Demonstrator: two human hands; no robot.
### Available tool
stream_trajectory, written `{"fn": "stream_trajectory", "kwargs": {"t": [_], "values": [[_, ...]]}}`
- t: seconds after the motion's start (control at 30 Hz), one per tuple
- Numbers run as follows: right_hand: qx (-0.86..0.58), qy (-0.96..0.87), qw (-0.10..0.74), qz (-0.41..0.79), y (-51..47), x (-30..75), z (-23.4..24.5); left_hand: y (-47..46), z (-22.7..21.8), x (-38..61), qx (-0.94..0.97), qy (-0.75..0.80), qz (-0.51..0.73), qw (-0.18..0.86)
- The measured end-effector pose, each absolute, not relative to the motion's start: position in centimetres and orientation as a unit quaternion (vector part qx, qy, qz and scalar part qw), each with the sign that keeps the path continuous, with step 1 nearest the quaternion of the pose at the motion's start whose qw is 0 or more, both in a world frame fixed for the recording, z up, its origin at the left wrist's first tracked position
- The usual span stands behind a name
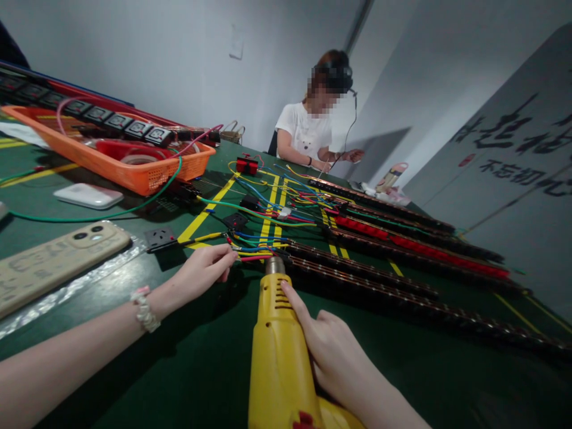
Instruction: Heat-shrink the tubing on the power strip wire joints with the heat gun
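Head view, heat gun as reference: our right hand [333, 348] is wrapped round the yellow heat gun [279, 351], one digit laid along its vents; lower part of the grip is out of sight. Gun stands in front of us over the green table [210, 369], nozzle facing away, right at the colored wires [255, 258]; can't tell if it touches them. Left of the nozzle, our left hand [208, 265] has its fingertips pinched on those wires; can't tell exactly which strands. Right of the nozzle, dark strips [370, 286] run off. Left of the gun, past our left hand: black socket [161, 238], then phone [62, 256] well apart. Farther off, beyond the gun to the left, orange basket [147, 179]. Straight beyond the gun, across the table, a person in a white shirt [304, 128].
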State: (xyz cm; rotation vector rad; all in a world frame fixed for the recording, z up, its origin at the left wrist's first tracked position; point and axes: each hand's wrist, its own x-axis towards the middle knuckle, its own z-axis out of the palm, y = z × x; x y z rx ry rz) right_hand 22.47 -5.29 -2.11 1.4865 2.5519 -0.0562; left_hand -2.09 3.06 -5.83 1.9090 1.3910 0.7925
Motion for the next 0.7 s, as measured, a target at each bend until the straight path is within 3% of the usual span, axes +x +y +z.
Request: {"fn": "stream_trajectory", "kwargs": {"t": [0.27, 0.7], "values": [[0.477, 0.868, 0.13, -0.035, -5.1, 20.8, -2.2, 3.0, -5.7, -1.8, 0.716, 0.54, 0.307, 0.319], [0.402, 0.912, 0.076, -0.014, -5.0, 17.7, -3.0, 3.4, -6.1, -2.0, 0.696, 0.544, 0.34, 0.323]]}}
